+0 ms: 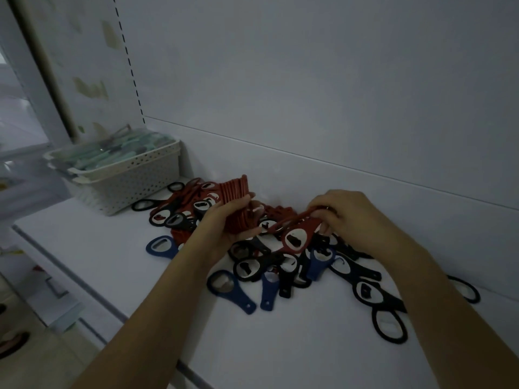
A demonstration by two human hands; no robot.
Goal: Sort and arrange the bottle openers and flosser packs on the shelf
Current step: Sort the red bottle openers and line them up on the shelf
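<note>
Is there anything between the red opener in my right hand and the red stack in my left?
Nothing visible blocks it. The right hand pinches a red opener just beside the red stack gripped in the left hand. Only open air separates them, above the loose pile of openers on the shelf.

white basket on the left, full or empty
Full: the basket holds teal packs heaped up to its rim. How deep the heap goes cannot be told.
</note>
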